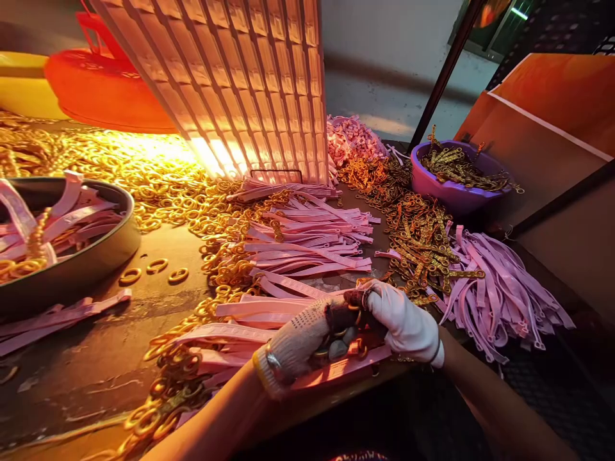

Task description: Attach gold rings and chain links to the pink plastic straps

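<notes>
Pale wall (pixel 369 38) behind a brown table (pixel 163 243) in yellow light. One pan (pixel 103 259) sits left, one purple bowl (pixel 439 189) right; three loose rings (pixel 130 276) lie beside the pan, and pink straps (pixel 317 260) beyond counting fill the middle. Gloved left hand (pixel 305 339) and right hand (pixel 408 320) meet, fingers curled; what either grip pinches I cannot tell. One near strap (pixel 343 369) runs below them.

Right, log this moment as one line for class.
left hand: gloved; right hand: gloved, close to left; pink strap: by both hands; grip: unclear
</notes>
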The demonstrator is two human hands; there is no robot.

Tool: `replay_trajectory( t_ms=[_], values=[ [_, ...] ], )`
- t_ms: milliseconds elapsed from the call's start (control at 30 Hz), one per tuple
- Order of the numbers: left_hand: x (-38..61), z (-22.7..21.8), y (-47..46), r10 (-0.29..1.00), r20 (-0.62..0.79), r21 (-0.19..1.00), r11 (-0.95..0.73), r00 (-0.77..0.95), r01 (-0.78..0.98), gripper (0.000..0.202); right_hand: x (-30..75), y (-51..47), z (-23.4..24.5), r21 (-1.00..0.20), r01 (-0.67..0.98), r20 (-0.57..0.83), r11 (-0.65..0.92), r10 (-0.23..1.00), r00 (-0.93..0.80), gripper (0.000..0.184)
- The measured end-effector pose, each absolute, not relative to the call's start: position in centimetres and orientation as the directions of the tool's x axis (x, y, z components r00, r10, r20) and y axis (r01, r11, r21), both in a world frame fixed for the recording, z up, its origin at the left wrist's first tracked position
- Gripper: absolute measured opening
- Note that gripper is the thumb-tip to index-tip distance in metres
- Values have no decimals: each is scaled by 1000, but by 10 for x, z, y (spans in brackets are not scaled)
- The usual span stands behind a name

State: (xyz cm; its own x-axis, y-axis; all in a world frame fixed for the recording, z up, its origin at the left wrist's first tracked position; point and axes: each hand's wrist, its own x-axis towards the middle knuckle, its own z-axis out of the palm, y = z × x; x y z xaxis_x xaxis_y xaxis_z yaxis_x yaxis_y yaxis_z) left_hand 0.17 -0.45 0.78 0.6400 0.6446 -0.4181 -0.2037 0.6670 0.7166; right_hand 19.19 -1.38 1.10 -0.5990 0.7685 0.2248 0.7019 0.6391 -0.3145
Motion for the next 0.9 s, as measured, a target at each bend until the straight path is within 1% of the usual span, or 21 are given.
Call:
replay_trajectory(
  t_ms=[67,167,267,300,333,367,433,467,533,600,667,700,733,767,800,833,867,900],
  values=[
    [3,6,-6,666,-423,753,635,614,-170,42,194,-17,11,-241,732,235,637,770,-593,38],
    [0,2,-6,720,-390,860,507,574,-51,44,198,-20,20,-171,791,224,587,805,-549,22],
    [-5,4,-3,758,-314,940,334,571,73,41,199,-21,29,-209,788,156,580,815,-558,4],
    [-6,5,-2,755,-304,948,302,580,104,38,198,-21,30,-229,778,147,585,811,-567,4],
    [-7,7,-2,746,-311,946,299,589,121,36,196,-22,30,-243,772,158,588,809,-567,7],
    [-7,9,-1,737,-335,936,332,587,117,35,194,-24,28,-242,773,187,586,810,-556,9],
    [-4,12,0,728,-406,889,455,552,55,36,188,-29,22,-224,803,284,552,826,-488,13],
    [-3,13,0,726,-444,858,513,525,15,37,185,-31,18,-236,815,325,529,834,-447,16],
    [0,13,0,729,-490,811,582,478,-56,39,182,-36,10,-306,818,362,487,854,-374,19],
    [3,14,1,730,-480,805,587,486,-85,39,182,-38,6,-381,806,354,454,877,-327,22],
    [3,16,6,736,-437,843,536,518,-51,38,186,-37,5,-428,794,365,431,886,-284,25],
    [2,17,12,742,-410,879,477,530,11,37,188,-36,6,-457,784,373,420,891,-260,26],
    [1,17,20,764,-372,922,370,528,114,37,191,-34,6,-496,764,377,413,895,-238,28],
    [1,17,30,796,-320,945,229,513,234,36,193,-33,6,-539,737,377,407,900,-221,28],
    [1,15,42,831,-260,934,86,492,348,34,195,-31,7,-578,710,377,403,903,-206,28],
    [1,13,55,857,-183,885,-70,482,461,30,197,-30,7,-607,686,382,401,904,-191,27],
    [2,9,69,869,-105,804,-212,484,555,26,199,-30,7,-629,665,390,403,903,-178,27],
    [4,4,82,868,-45,720,-315,495,619,23,200,-29,6,-646,644,403,410,900,-169,25]
  ],
)
